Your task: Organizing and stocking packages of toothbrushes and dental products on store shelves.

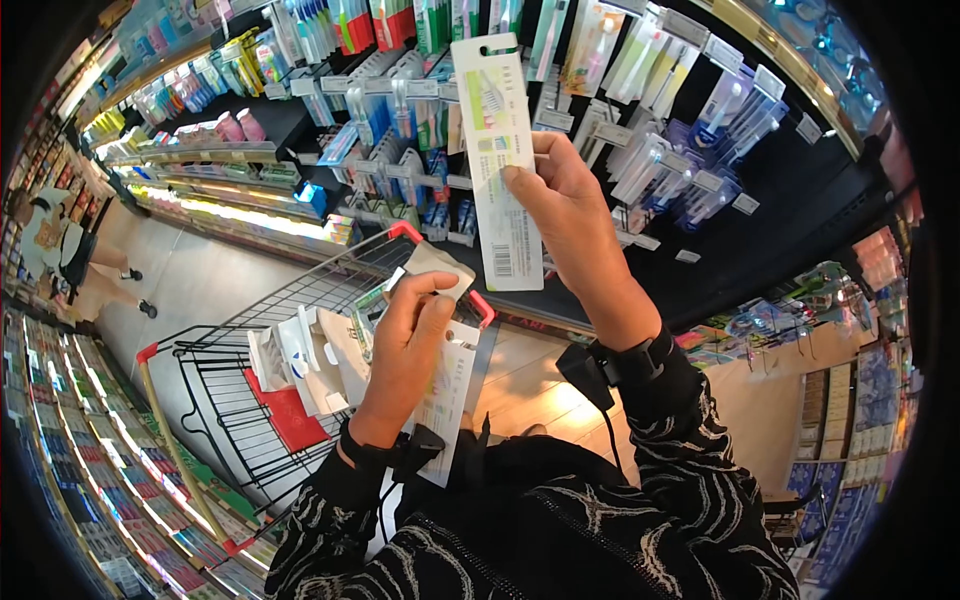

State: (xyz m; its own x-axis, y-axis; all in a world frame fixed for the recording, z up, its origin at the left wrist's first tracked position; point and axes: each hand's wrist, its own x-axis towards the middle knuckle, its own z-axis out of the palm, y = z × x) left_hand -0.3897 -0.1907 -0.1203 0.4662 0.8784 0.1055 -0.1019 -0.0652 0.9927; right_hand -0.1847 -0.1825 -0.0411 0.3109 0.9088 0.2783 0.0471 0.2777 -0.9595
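In front of the shelf, my right hand [566,199] grips a toothbrush package [501,217] by its edge, thumb on the printed back, its hang hole at the top. Lower and to the left, my left hand [409,345] has its fingers curled, with thumb and index finger close together. A second toothbrush package [448,409] hangs down beside its palm, partly hidden by the hand and wrist; it appears held there. Behind the left fingers is a beige carton [439,262], and whether the hand touches it I cannot tell. Both wrists wear black straps with small devices.
A wire shopping cart [247,420] with red corners stands at the left, bearing opened cardboard cartons [319,360]. Packaged toothbrushes [600,45] hang on hooks ahead over a black shelf [757,255]. A person [56,232] is in the aisle at far left. More stocked shelves stand lower left and right.
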